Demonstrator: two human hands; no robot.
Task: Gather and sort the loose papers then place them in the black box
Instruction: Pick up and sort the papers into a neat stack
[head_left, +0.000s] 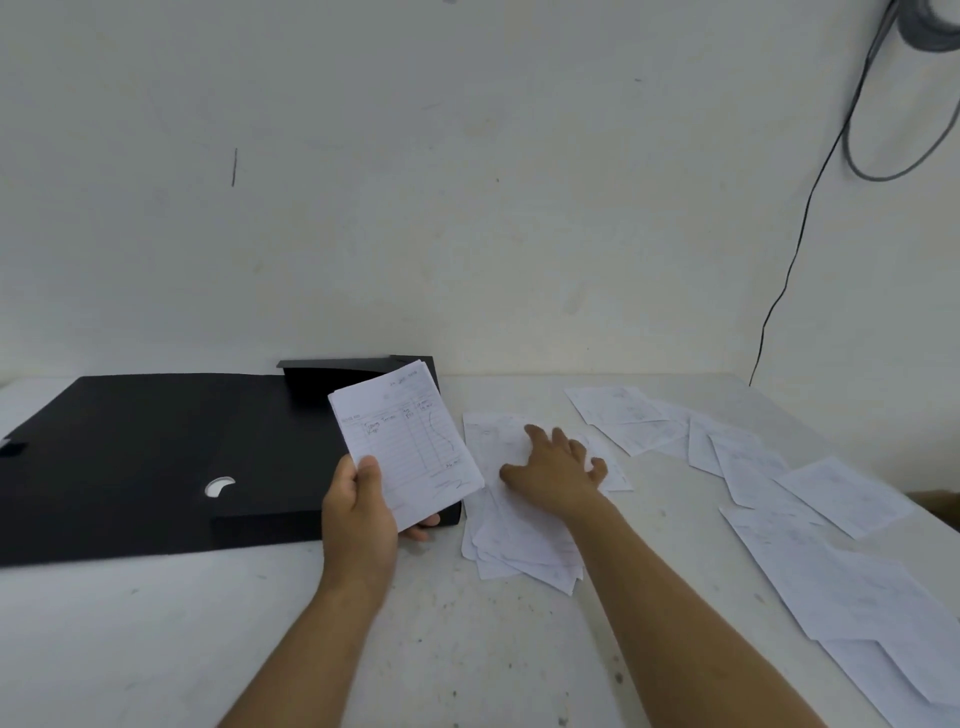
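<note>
A black box (156, 447) lies flat on the left of the white table (467, 649), its lid folded open towards the wall. My left hand (361, 512) holds a small stack of lined slips (410, 441) upright over the box's right end, thumb on the front. My right hand (558, 470) rests with spread fingers on a loose pile of papers (519, 540) just right of the box. More loose papers (753, 467) lie scattered across the right side of the table.
Further sheets (857, 597) reach the table's right edge. A dark cable (795, 249) hangs down the white wall at the right, with a coil near the top corner.
</note>
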